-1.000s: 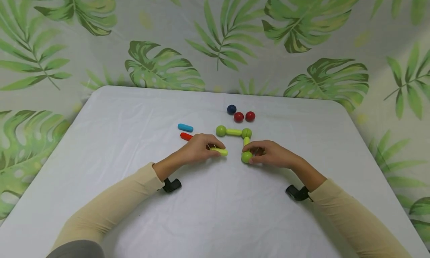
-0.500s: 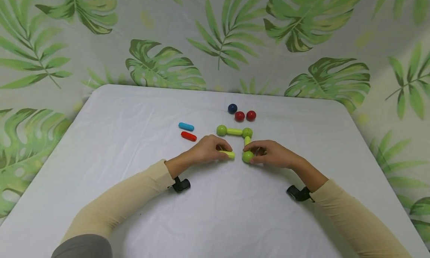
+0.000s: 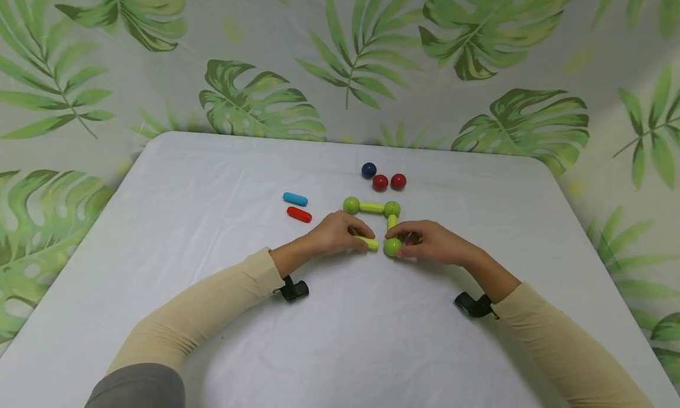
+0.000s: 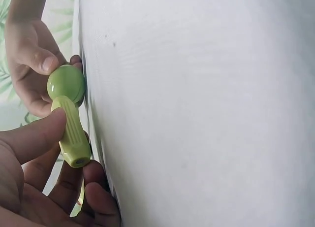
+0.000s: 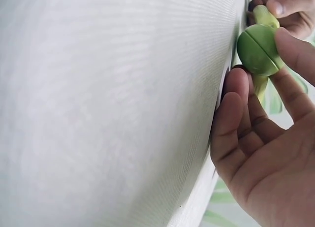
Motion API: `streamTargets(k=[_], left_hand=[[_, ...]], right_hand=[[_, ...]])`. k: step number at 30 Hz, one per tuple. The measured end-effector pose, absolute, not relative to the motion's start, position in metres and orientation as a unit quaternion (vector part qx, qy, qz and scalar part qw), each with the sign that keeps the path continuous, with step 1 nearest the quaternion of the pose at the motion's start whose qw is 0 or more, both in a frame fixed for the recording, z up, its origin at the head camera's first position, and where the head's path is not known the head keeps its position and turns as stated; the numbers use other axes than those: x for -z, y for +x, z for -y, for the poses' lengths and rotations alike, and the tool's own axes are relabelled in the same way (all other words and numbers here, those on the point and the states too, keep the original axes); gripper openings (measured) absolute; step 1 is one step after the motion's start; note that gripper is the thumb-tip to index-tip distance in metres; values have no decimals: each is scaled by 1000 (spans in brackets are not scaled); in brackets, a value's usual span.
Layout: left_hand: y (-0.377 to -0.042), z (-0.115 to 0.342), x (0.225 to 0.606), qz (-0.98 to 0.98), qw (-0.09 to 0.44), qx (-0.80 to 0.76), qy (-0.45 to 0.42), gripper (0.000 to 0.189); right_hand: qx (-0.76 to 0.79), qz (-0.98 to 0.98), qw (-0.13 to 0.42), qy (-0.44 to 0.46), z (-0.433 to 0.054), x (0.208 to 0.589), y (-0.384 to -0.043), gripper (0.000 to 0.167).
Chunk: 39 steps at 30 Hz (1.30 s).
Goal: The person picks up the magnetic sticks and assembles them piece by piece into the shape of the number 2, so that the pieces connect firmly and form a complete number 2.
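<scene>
My left hand (image 3: 340,233) pinches a ribbed yellow-green toy rod (image 3: 370,243) between thumb and fingers. The rod's far end points right at a green ball (image 3: 392,247), and overlaps it in the left wrist view. My right hand (image 3: 434,243) holds that ball, thumb on one side and fingers on the other, as the right wrist view shows. From this ball another yellow-green rod (image 3: 392,221) runs back to a second green ball (image 3: 392,209). A third rod (image 3: 372,208) joins this corner to a green ball (image 3: 351,205) at the left.
Behind the green pieces lie a dark blue ball (image 3: 369,170) and two red balls, one nearer (image 3: 379,183) and one to its right (image 3: 398,181). A blue rod (image 3: 295,199) and a red rod (image 3: 300,214) lie left of them on the white-covered table (image 3: 340,337).
My left hand has moved right with its rod, up close to the green ball, leaving the red rod fully in view. The right hand has kept its hold on the ball, almost still.
</scene>
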<state>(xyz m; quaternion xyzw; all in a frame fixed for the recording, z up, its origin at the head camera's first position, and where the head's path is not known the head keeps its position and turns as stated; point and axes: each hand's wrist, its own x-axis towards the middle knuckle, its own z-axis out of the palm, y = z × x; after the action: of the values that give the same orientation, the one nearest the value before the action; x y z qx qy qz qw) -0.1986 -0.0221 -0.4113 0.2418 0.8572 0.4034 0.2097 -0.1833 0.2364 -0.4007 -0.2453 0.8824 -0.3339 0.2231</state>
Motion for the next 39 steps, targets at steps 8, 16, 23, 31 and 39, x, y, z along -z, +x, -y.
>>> streamTargets(k=[8, 16, 23, 31, 39], left_hand=[[-197, 17, 412, -856, 208, -406, 245, 22], [-198, 15, 412, -857, 222, -397, 243, 21], [-196, 14, 411, -859, 221, -389, 248, 21], [-195, 13, 409, -864, 216, -384, 244, 21], [-194, 13, 409, -864, 220, -384, 239, 20]], right_hand=[[351, -873, 227, -252, -235, 401, -185, 38], [354, -871, 226, -254, -233, 403, -186, 37], [354, -871, 227, -254, -233, 404, -186, 36], [353, -873, 220, -254, -232, 403, -185, 41], [349, -874, 225, -252, -231, 402, -184, 41]])
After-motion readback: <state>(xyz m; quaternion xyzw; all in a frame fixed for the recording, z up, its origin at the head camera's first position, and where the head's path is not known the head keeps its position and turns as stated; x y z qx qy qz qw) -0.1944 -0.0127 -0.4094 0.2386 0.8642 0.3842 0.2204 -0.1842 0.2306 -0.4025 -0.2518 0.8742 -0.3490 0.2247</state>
